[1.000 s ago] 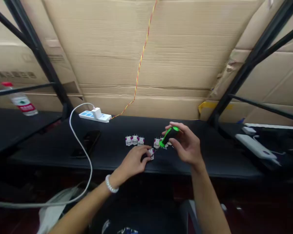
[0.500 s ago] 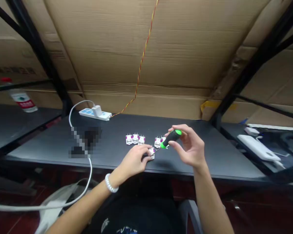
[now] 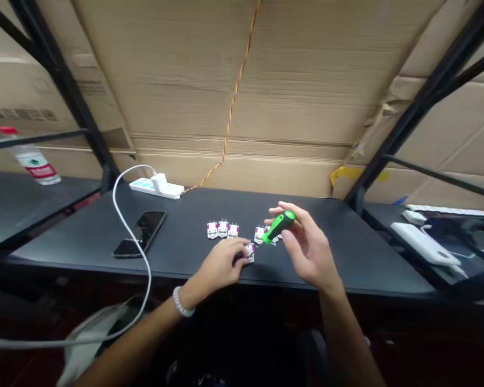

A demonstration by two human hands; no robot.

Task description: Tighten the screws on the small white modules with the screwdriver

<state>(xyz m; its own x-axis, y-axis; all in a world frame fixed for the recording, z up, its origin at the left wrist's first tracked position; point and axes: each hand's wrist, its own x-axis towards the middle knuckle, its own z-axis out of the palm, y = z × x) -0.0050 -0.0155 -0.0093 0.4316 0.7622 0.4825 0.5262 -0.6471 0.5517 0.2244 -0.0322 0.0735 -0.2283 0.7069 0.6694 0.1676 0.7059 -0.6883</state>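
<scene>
My left hand [image 3: 225, 263] pinches a small white-and-purple pronged plug-like piece [image 3: 250, 251] near the desk's front edge. A screwdriver [image 3: 279, 227] with a green-and-black handle slants down to the left, its shaft reaching that piece; exactly where the tip touches is too small to tell. My right hand [image 3: 308, 244] has the handle between thumb and fingers, the fingers loosely curved around it. Behind my left hand stand several similar pieces [image 3: 222, 229] in a row. More of them [image 3: 259, 234] lie behind the screwdriver, partly covered by it and by my right hand.
On the dark desk [image 3: 193, 209] a black phone [image 3: 141, 235] lies to the left, a white cable [image 3: 123, 220] crossing over it. A white power strip [image 3: 171, 191] sits at the back. Black shelf posts [image 3: 357, 199] flank the desk, with a white device [image 3: 425, 244] past the right one.
The screwdriver handle has turned, now showing more green, and my right-hand fingers have opened out slightly around it. My left hand keeps its grip on the small piece.
</scene>
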